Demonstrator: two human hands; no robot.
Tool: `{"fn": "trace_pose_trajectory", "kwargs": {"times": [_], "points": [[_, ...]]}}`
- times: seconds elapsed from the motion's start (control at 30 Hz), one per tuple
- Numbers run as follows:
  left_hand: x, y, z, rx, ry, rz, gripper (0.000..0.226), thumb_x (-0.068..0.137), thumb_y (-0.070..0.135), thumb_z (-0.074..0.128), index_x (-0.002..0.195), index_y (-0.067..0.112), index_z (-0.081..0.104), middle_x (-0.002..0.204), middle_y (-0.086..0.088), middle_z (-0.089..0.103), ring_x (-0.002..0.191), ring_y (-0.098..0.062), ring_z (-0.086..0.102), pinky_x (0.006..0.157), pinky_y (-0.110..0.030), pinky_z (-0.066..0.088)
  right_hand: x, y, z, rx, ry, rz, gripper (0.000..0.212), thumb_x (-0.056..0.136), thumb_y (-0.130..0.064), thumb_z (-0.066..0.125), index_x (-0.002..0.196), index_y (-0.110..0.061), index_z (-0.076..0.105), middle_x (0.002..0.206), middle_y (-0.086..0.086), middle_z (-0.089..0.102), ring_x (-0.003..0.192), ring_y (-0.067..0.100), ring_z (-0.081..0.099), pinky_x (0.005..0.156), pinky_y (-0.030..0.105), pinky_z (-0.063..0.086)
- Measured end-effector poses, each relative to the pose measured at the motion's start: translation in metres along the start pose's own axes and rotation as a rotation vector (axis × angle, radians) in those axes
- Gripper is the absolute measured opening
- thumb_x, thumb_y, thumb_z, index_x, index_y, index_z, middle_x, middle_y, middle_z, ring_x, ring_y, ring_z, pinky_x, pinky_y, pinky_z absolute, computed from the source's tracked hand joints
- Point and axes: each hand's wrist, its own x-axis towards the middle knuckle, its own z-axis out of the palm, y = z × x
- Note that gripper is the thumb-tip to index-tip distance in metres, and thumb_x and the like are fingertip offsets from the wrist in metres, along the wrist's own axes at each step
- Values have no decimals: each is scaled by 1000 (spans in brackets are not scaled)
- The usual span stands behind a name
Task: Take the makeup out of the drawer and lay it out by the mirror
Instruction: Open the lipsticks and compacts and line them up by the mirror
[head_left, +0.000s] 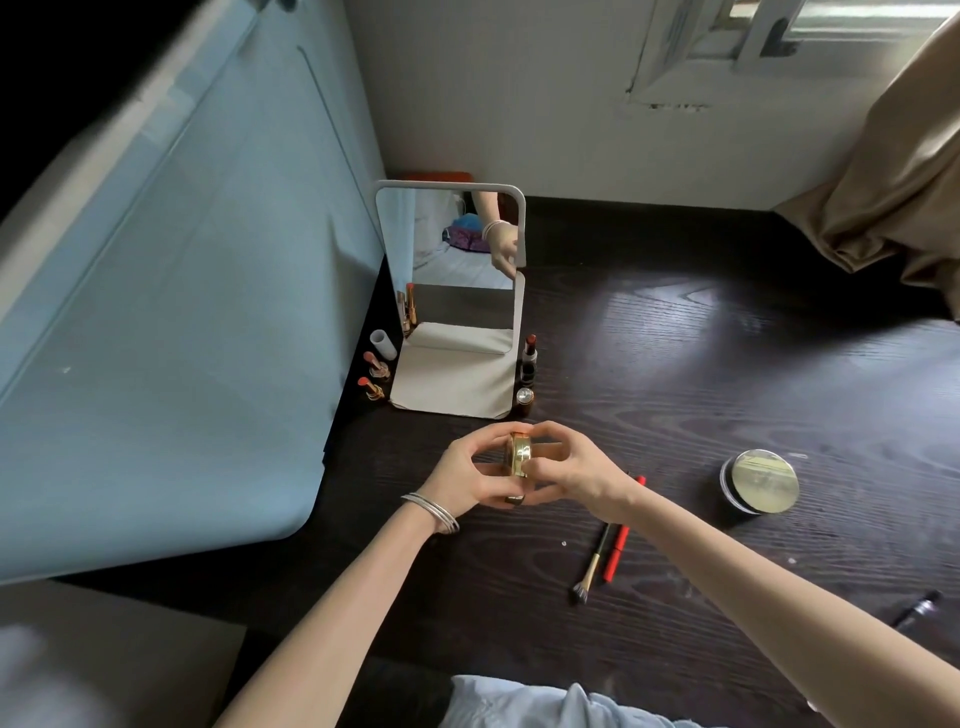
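Both my hands hold a small gold compact (520, 453) on edge just in front of the white standing mirror (451, 244). My left hand (465, 475), with silver bangles at the wrist, grips it from the left; my right hand (569, 467) grips it from the right. Two open lipsticks (375, 374) and a white cap (383, 343) stand left of the mirror's base. A dark lipstick (529, 353) and a small gold-topped bottle (524, 399) stand right of it. The drawer is out of sight.
On the dark wooden desk (701, 353) lie a makeup brush (592, 564), a red pencil (621, 535), a round gold-lidded jar (759, 480) and a black pen-like item (917, 607). A pale blue panel (182, 312) bounds the left, a tan curtain (893, 182) hangs far right.
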Motion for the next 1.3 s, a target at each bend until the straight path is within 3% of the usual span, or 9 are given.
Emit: {"fn": "trace_pose_trajectory", "kwargs": {"times": [0.2,0.4,0.63,0.83,0.97,1.3], "points": [[1,3,5,55,57,7,57,68,3,79,116,28,62,118,0,59,104,-13,61,61,-31,58,-6,-2,-2,47,-7,-2,39,70,-8,62,107,-15,52,74,0,72,69,18,68,73,36,59],[0,3,4,83,39,4,57,69,3,78,117,29,61,117,3,58,108,-6,57,62,-32,59,-7,-5,-4,28,-5,8,38,78,-14,65,112,-8,50,90,11,69,73,23,69,78,43,58],[2,1,3,254,65,-35,57,67,19,80,110,49,58,113,8,59,100,-15,60,61,-37,60,-3,-7,6,-123,4,37,29,80,-11,54,108,-11,46,102,12,60,87,24,65,82,44,56],[5,0,7,377,118,-38,58,66,24,80,111,52,57,112,8,54,99,-15,58,67,-38,60,-2,-7,10,-293,87,17,26,89,0,44,114,-7,42,98,8,51,77,12,58,62,23,55],[5,-1,9,323,81,-54,57,66,21,80,110,50,59,116,4,55,101,-16,57,60,-36,60,-4,-2,6,-283,60,40,28,89,1,45,116,-6,40,99,8,50,85,19,59,79,37,58],[8,-2,10,282,55,-80,55,60,22,77,103,52,60,115,2,55,99,-20,60,58,-36,60,-2,3,6,-321,44,36,36,89,-2,46,123,-8,35,119,19,51,100,25,61,83,39,57]]}}
